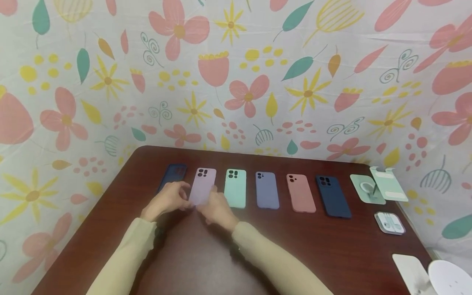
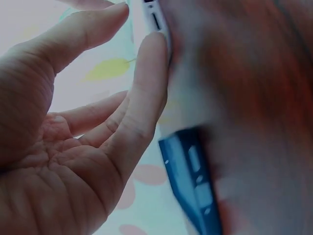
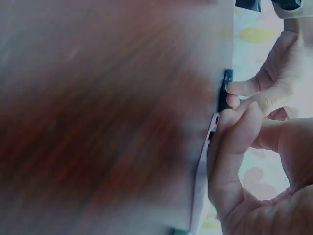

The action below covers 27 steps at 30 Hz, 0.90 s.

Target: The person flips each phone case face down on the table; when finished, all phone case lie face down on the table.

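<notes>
A lilac phone case lies on the table, second from the left in a row of cases, with camera cutouts at its far end. My left hand holds its left edge and near corner. In the left wrist view, the index fingertip touches the case's side. My right hand grips the near right corner; its fingertips are partly hidden in the head view. Just left of the lilac case is a dark blue case, close behind my left hand. A mint green case lies just beyond my right hand.
Farther right in the row are a lavender-blue case, a pink case and a navy case. Green folding stands, boxed earphones and a white stand line the right edge. A flowered cloth hangs behind.
</notes>
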Each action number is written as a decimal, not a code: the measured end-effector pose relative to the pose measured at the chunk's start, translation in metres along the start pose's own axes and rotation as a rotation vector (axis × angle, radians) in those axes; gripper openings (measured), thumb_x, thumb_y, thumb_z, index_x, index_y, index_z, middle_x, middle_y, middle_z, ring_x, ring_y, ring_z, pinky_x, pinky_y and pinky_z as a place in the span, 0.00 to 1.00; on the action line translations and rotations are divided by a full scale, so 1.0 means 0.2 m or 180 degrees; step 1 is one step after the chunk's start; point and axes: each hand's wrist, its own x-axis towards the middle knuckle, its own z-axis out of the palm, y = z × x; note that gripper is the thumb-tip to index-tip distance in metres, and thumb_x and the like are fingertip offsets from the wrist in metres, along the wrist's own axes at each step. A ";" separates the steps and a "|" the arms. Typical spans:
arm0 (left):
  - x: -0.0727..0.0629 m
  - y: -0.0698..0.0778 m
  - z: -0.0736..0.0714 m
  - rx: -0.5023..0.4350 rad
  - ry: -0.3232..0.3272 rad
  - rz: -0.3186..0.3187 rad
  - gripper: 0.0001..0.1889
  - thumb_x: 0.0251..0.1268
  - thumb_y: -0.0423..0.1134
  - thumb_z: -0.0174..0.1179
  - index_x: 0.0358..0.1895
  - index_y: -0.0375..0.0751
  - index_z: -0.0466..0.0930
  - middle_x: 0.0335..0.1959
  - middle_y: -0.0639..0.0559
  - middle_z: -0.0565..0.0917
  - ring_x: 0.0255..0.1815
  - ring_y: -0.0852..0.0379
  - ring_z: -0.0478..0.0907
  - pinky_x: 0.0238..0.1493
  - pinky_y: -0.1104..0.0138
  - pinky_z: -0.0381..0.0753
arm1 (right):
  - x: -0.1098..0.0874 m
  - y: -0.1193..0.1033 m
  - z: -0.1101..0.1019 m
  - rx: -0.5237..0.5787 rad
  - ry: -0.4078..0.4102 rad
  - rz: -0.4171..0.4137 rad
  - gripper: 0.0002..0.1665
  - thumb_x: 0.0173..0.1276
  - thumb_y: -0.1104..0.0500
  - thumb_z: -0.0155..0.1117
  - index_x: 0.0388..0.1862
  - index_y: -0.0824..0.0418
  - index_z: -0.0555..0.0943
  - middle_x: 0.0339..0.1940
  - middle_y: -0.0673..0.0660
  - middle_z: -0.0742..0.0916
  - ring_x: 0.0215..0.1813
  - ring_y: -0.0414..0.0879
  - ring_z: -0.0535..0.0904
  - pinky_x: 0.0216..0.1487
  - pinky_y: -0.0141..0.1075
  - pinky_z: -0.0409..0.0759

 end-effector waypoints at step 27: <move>-0.08 -0.35 -0.41 0.0378 -0.0298 -0.0361 0.50 0.56 0.41 0.83 0.78 0.25 0.66 0.44 0.42 0.87 0.37 0.55 0.86 0.47 0.60 0.85 | 0.13 -0.32 0.38 0.0057 -0.0317 -0.0016 0.64 0.73 0.53 0.78 0.88 0.74 0.46 0.49 0.76 0.91 0.15 0.43 0.86 0.63 0.36 0.88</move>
